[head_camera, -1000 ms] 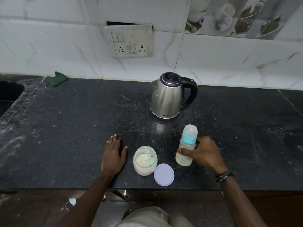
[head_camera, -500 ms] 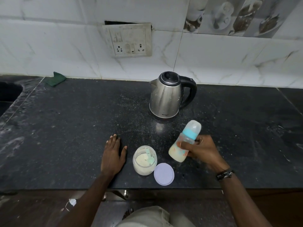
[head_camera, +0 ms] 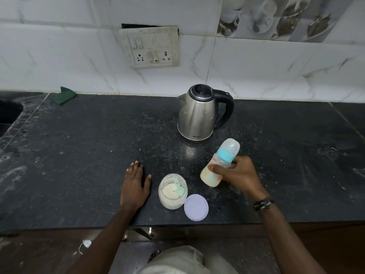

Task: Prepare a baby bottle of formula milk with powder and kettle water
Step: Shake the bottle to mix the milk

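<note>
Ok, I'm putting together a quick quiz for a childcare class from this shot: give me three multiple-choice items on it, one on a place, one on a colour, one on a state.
1. Where does the lilac lid lie?
A. on the powder jar
B. on the counter, right of the jar
C. behind the kettle

2. What colour is the baby bottle's collar?
A. turquoise
B. red
C. black

3. How is the baby bottle held?
A. standing upright, untouched
B. lying flat on the counter
C. tilted in the right hand, cap on

Key:
1 B: the lilac lid rests flat on the counter beside the open powder jar.
2 A: the ring below the clear cap of the baby bottle is turquoise.
3 C: the right hand grips the bottle, which leans with its cap toward the kettle; the left hand rests flat.
</note>
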`<state>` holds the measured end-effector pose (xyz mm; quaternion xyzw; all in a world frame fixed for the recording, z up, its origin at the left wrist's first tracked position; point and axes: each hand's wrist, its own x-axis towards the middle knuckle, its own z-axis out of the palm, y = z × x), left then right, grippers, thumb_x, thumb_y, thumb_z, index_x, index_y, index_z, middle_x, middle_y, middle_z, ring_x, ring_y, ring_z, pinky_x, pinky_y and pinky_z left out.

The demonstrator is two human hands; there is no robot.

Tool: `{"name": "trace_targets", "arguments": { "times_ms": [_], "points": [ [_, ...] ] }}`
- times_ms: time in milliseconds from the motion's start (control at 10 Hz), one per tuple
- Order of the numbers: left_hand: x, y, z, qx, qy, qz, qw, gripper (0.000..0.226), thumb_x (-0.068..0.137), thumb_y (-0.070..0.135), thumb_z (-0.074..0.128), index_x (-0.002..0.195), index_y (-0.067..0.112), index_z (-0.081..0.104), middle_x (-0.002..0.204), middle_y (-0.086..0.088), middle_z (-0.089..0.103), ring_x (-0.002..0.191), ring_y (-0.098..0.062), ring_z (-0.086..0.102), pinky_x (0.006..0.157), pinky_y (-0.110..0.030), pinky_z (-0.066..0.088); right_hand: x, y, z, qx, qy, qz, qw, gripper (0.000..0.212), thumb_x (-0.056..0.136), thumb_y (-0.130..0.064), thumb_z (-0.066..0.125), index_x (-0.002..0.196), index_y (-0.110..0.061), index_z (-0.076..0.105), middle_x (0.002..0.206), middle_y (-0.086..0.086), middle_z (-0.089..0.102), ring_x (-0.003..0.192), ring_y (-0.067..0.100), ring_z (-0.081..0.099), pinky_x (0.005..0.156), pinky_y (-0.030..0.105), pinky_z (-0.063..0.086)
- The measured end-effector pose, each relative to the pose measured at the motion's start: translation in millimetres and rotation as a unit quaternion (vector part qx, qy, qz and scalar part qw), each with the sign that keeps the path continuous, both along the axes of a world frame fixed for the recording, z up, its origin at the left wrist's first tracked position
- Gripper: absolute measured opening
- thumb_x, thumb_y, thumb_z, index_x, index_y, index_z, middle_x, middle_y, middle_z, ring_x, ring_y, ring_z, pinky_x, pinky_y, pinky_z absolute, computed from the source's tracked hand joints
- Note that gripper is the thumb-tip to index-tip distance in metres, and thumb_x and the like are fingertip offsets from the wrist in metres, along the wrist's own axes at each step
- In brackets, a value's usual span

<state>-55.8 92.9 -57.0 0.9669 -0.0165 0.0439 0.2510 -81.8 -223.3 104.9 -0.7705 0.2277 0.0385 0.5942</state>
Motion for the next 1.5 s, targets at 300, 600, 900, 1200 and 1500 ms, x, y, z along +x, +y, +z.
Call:
{"name": "trace_targets", "arguments": {
  "times_ms": [300,600,900,1200,1500],
  "points": [
    [-0.4,0.7,-1.5,0.002,0.000,-0.001,1.000,0.064,0.099,0.044,0.042,0.144,0.000,0.050,0.158,-0.020,0.039,0.149,-0.033,0.033,0.124,-0.044,0.023,1.1,2.7,4.1,-0.002,0.013,-0.013,1.000,0.035,0.063,-0.036,0.089,0.086,-0.015,0.075,0.081,-0.005,0.075,0.074,0.010,0.072,0.069,0.033,0.060],
    [0.6,1.6,-0.7,-0.001,-0.008,-0.004,1.000,0.063,0.099,0.043,0.042,0.144,-0.001,0.050,0.158,-0.021,0.039,0.149,-0.034,0.033,0.124,-0.043,0.022,2.5,6.8,3.3,-0.073,0.022,0.029,0.997,0.036,0.067,-0.025,0.089,0.093,-0.005,0.074,0.091,0.011,0.077,0.078,0.017,0.075,0.065,0.031,0.061],
    [-0.9,-0.6,0.5,-0.006,-0.003,0.000,1.000,0.062,0.099,0.041,0.044,0.143,-0.002,0.051,0.157,-0.021,0.041,0.149,-0.034,0.034,0.124,-0.044,0.022,2.0,7.6,6.2,-0.109,0.020,0.029,0.993,0.061,0.047,-0.062,0.081,0.089,-0.017,0.075,0.085,-0.004,0.075,0.078,0.013,0.072,0.073,0.039,0.060],
    [-0.2,0.9,-0.1,-0.009,-0.002,-0.001,1.000,0.064,0.099,0.043,0.041,0.144,-0.001,0.050,0.158,-0.021,0.039,0.150,-0.033,0.032,0.125,-0.043,0.021,-2.8,2.3,3.1,-0.142,0.018,0.077,0.987,0.037,0.061,-0.038,0.090,0.086,-0.015,0.074,0.088,0.004,0.077,0.078,0.015,0.074,0.071,0.037,0.061],
    [-0.7,0.0,0.8,-0.007,-0.002,0.001,1.000,0.064,0.099,0.043,0.042,0.144,-0.002,0.050,0.158,-0.021,0.039,0.150,-0.033,0.032,0.124,-0.042,0.020,-1.5,-2.1,-3.4,-0.165,0.022,0.045,0.985,0.032,0.063,-0.035,0.090,0.084,-0.016,0.073,0.087,0.002,0.076,0.073,0.012,0.073,0.067,0.035,0.061]
  ]
}}
